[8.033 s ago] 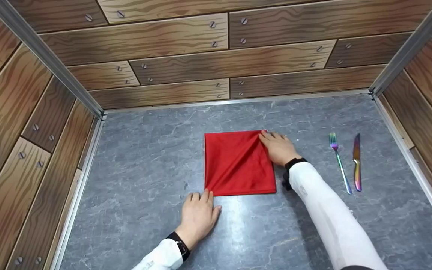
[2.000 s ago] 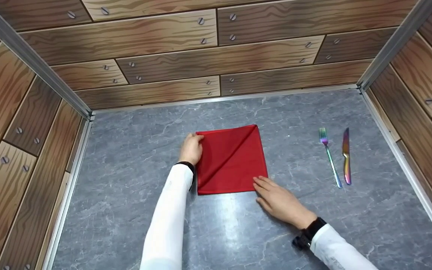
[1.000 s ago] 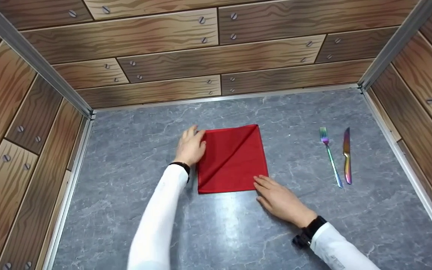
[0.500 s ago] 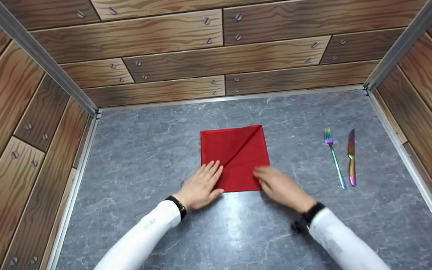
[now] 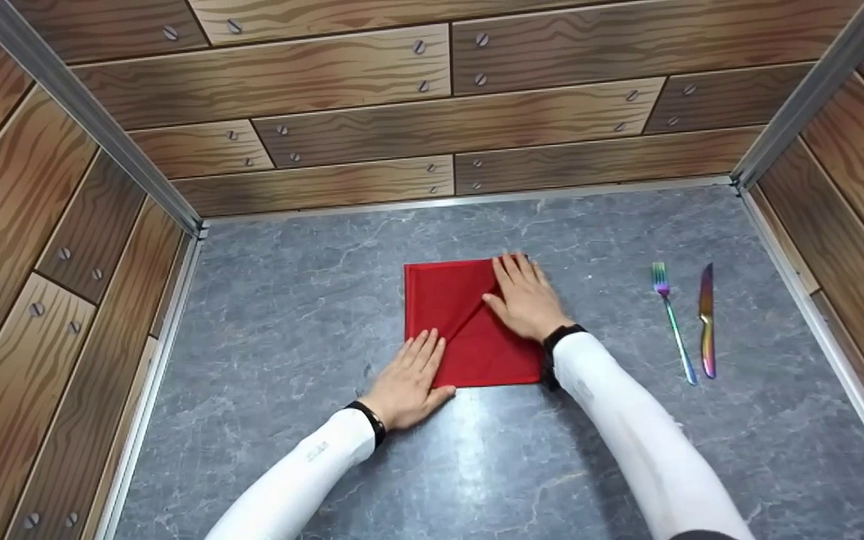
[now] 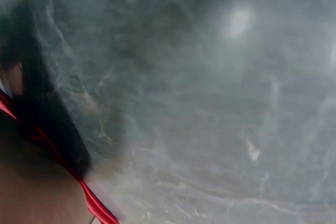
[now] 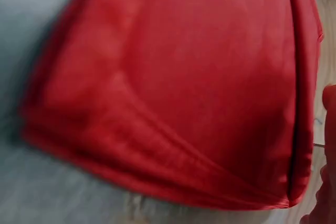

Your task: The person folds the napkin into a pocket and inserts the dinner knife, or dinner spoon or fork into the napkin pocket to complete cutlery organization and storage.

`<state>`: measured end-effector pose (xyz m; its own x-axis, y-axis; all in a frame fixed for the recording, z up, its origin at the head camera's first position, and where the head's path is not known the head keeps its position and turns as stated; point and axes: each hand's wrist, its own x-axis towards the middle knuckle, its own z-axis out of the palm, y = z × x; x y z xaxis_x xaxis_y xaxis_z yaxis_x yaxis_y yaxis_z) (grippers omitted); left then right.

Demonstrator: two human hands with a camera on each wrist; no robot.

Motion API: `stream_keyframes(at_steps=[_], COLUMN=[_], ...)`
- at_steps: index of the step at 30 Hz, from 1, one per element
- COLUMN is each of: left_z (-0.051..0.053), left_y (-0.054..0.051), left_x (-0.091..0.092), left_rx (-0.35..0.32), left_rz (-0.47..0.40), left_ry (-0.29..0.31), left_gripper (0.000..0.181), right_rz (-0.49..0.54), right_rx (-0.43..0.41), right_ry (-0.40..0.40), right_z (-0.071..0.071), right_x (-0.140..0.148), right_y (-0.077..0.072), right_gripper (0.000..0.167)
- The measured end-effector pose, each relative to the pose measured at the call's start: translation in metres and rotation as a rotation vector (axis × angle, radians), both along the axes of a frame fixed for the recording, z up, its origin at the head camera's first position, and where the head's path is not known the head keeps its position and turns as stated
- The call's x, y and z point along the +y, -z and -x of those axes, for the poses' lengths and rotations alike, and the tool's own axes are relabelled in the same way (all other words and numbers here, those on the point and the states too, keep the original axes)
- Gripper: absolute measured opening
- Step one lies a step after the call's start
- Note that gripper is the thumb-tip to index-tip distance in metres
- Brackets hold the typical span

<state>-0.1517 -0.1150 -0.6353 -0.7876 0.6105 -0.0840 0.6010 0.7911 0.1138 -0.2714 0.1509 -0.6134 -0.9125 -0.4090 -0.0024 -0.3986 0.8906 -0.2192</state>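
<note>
Nearest to the head camera: two long white sleeves [image 5: 289, 480], each ending at a black wristband [image 5: 369, 421]. Then the left hand [image 5: 406, 379]: rests on the near left corner of the flat square of folded red cloth [image 5: 488, 360], with fingers straight and a little apart, gripping nothing. From the left wrist, only a narrow red edge to see, and mostly bare grey marbled table [image 5: 289, 315].

In the middle of the table, the red cloth itself: lies directly ahead, and to the right, of the left hand. Most important in space, in my judgement: the diagonal fold [image 5: 463, 324], running from the left hand up to the right hand [image 5: 528, 302], with one hand near each end. At the far right corner, the right hand: presses flat on the cloth, fingers straight, thumb apart, likewise gripping nothing. From the right wrist, stacked red layers, partly blurred.

To the right, well apart from the cloth and nearer to the right hand: a slim rainbow-coloured metal fork [image 5: 674, 328] and a matching knife [image 5: 706, 321], side by side, long axes pointing away, handles near. Farthest, behind everything: a wood-patterned wall [image 5: 372, 135].
</note>
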Motion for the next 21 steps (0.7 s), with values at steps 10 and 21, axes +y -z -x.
stream_keyframes(at_steps=[10, 21], left_z=[0.002, -0.001], left_y=[0.011, 0.008], left_x=[0.002, 0.004], left_rx=[0.029, 0.004], left_rz=[0.049, 0.099], left_ry=[-0.022, -0.051], left_gripper=[0.081, 0.083], right_rz=[-0.072, -0.070], right_rx=[-0.001, -0.037], right_ry=[-0.022, -0.027], right_z=[0.004, 0.013], right_x=[0.000, 0.002], right_y=[0.008, 0.016], right_gripper=[0.072, 0.069])
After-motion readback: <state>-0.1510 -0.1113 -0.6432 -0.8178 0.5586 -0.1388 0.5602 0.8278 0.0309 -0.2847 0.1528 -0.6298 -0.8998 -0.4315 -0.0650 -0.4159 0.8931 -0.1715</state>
